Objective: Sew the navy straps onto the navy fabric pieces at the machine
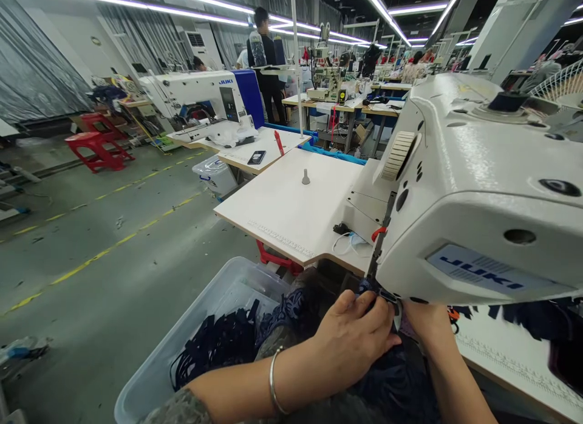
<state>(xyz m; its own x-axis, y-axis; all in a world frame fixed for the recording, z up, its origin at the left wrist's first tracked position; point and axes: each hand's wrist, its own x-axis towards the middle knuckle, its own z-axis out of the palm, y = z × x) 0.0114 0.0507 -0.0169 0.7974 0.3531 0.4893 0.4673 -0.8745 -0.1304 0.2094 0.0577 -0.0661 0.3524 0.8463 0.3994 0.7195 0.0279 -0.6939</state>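
My left hand (pixel 353 339), with a silver bangle on its wrist, is closed and pinches dark blue fabric (pixel 387 381) just under the head of a white JUKI sewing machine (pixel 478 187). My right hand (pixel 426 321) lies close beside it, mostly hidden under the machine head, so its fingers do not show. The dark fabric spreads over my lap and under both hands. More dark pieces (pixel 532 321) lie on the table to the right.
A clear plastic bin (pixel 182 345) with dark strips stands at my left. The white table (pixel 291 211) carries a small grey cone (pixel 305 177). Another sewing machine (pixel 200 102), red stools (pixel 98 146) and a standing person (pixel 266 59) are farther off.
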